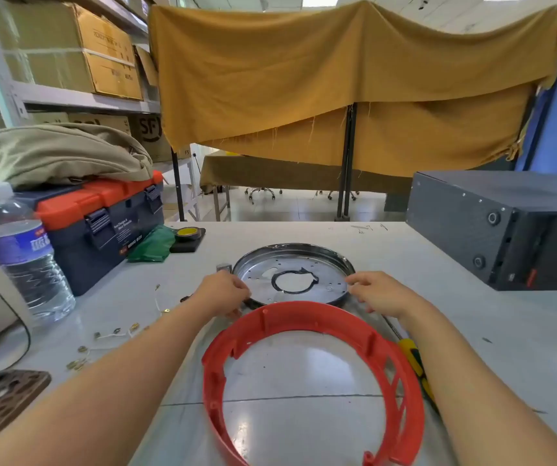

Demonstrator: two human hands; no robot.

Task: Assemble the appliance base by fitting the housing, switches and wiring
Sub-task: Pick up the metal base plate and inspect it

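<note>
Hands flank a round metal pan that lies open side up on the white worktop; inside it sits only a black ring-shaped gasket around a centre hole. The left hand has its fingers curled over the pan's left rim, gripping it. The right hand has its fingers bent at the right rim, touching it; whether they truly clasp it I cannot tell. Just in front of the pan, touching or nearly touching its near edge, lies a red plastic ring housing, open in the middle, running off the bottom of the view. A yellow-handled screwdriver lies beside the housing's right side, partly under the right forearm. Small brass terminals with white wires are scattered left of the left forearm. Farther left stand a water bottle and a closed orange-lidded toolbox with a beige bag on top. A grey metal box fills the far right corner. Bare worktop lies to the right of the pan.
</note>
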